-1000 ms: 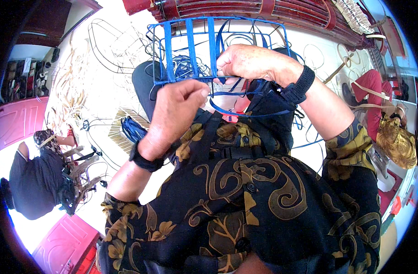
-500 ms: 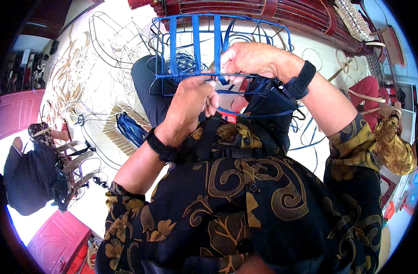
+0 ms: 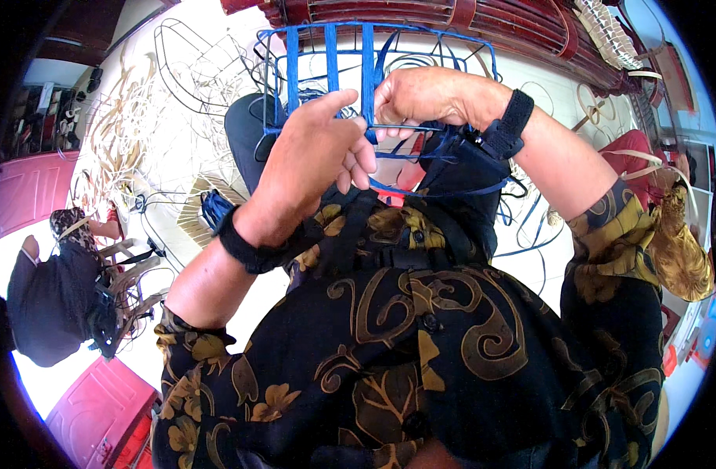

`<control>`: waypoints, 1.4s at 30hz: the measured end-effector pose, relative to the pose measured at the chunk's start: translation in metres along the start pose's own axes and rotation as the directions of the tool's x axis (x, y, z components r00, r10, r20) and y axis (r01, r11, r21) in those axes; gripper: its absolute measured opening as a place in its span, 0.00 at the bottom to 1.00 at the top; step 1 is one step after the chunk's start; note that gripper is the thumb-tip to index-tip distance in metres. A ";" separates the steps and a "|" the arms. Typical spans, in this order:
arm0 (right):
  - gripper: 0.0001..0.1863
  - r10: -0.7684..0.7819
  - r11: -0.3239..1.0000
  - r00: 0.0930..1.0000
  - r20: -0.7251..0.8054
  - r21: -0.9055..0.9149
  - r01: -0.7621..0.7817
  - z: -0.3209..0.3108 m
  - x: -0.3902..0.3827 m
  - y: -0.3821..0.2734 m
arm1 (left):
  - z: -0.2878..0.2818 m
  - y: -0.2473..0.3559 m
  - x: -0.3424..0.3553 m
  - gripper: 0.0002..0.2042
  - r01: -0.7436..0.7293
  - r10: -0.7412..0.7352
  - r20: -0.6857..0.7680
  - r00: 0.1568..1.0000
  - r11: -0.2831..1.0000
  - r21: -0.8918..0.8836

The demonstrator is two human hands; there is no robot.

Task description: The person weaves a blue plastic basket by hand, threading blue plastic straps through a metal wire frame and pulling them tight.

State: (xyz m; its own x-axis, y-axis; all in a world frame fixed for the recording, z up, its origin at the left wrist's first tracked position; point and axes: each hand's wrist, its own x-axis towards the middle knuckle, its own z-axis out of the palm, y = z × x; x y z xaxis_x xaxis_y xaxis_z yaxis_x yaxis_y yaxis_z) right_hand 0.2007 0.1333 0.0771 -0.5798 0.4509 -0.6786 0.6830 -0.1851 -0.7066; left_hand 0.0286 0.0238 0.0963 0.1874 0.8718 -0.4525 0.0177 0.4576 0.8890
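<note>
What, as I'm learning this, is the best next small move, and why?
Perhaps draw the loose, flat blue strip taut with the left hand: it sags below the blue rectangular wire frame, while the right hand is at the frame's lower edge.

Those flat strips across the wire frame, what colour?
They're blue flat strips, best in the head view.

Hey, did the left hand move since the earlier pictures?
Yes. Judged against the red slatted furniture, the left hand has moved up the picture, closer to it, covering part of the blue frame.
</note>
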 end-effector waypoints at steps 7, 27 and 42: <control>0.11 -0.120 0.993 0.991 0.052 0.026 0.118 -0.001 0.007 0.008 | -0.016 0.013 0.038 0.09 0.302 -0.293 0.170 0.941 0.953 -0.031; 0.11 -0.219 0.962 0.975 0.034 -0.158 0.221 0.001 -0.001 0.007 | 0.019 0.015 0.031 0.07 0.211 -0.239 -0.254 0.937 0.969 -0.131; 0.11 -0.609 0.702 0.755 -0.241 -0.606 0.373 0.025 -0.027 0.021 | 0.013 0.009 0.023 0.08 0.157 -0.101 -0.276 0.956 0.970 0.187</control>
State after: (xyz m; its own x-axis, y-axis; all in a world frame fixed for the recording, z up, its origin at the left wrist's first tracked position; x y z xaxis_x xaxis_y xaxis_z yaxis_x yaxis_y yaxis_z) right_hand 0.2196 0.0956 0.0750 -0.7468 0.6641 -0.0336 0.5329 0.5674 -0.6278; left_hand 0.0459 0.0462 0.0951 -0.0940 0.8353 -0.5417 0.2304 0.5476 0.8044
